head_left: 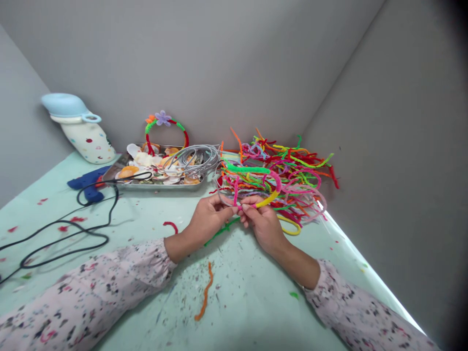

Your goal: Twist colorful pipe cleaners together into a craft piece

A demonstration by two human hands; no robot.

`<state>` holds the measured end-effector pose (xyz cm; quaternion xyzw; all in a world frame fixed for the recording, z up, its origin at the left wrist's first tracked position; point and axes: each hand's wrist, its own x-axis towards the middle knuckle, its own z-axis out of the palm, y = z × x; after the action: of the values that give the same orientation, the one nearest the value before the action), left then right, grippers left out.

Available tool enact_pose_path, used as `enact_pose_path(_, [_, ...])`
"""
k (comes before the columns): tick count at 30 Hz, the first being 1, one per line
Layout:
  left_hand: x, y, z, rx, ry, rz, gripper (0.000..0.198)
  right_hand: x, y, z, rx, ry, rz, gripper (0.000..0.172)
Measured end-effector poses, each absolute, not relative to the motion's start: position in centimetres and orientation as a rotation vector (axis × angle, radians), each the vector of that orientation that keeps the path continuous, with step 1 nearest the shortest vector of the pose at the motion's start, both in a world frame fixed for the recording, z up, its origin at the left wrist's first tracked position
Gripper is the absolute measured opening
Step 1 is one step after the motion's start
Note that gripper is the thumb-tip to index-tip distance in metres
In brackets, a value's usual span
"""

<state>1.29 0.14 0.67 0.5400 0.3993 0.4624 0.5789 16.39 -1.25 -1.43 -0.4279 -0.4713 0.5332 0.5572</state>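
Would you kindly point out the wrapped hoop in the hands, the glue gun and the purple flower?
Wrapped hoop (252, 169), head view: on its green stretch.
Glue gun (88, 179), head view: on its blue body.
Purple flower (163, 118), head view: on its centre.

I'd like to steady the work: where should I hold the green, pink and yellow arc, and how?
Probably by its green stretch, pinched from above: this runs nearly straight and lies away from the left hand and right hand, which meet near the yellow end.

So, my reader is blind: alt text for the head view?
Left hand and right hand pinch a green, pink and yellow fuzzy band above a table; behind are a tray of shells and a heap of fuzzy stems.
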Motion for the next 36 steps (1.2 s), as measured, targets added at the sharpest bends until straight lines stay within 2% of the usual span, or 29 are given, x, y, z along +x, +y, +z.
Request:
enact_pose_path(16, [1.4,0.0,0.9,1.137,1.035,1.042,0.013,16.2,-1.6,-0.9,-1.025,-1.194,1.216,0.012])
enact_pose_path(29, [1.1,0.3,-0.6,1.566,1.118,1.099,0.021,16.4,-1.0,-1.6,-1.052,-1.080,1.277,0.016])
enact_pose_path(36, [1.1,-0.1,0.3,1.570,1.084,1.025,0.019,16.2,-1.5,-1.0,-1.044,-1.134,1.268,0.015])
